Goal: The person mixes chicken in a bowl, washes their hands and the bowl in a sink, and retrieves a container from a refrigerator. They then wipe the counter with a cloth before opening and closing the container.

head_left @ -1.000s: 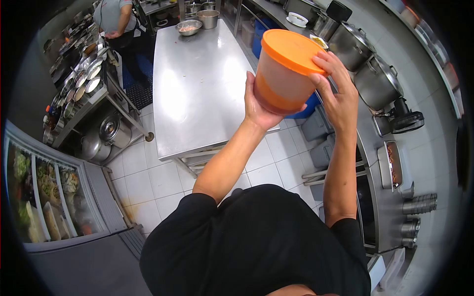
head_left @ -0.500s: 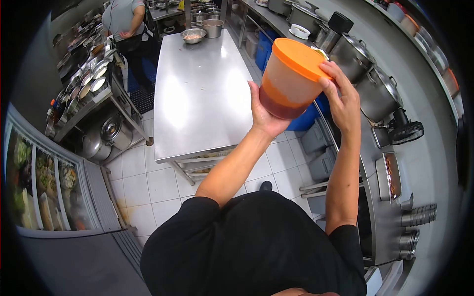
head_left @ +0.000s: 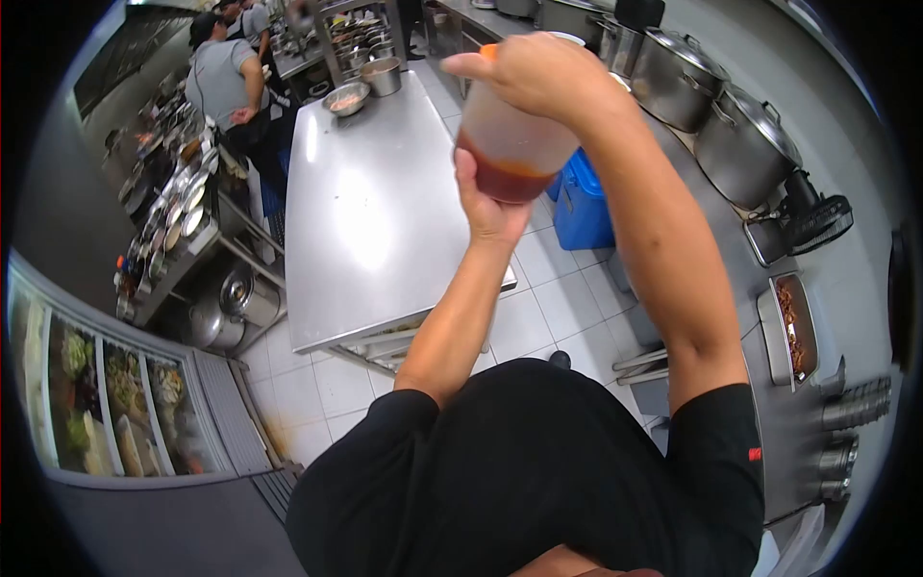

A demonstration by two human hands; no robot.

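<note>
- Held up at twelve o'clock, the plastic tub (head_left: 510,144) carries red sauce; we judge it bottom-heavy, sloshy, slick.
- Our left hand (head_left: 486,207) cups its base, fingers curled.
- Our right hand (head_left: 529,72) clamps the lid, fingers spread.
- The steel table (head_left: 370,212) lies below.

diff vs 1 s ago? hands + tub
Right hand moved from the lid's edge to lie flat over the top, hiding the orange lid. Tub went from tilted to more upright. Left hand still cups its base; steel table unchanged.

Steel table (head_left: 375,212) bare below; pots (head_left: 711,96) crowd the right.
</note>
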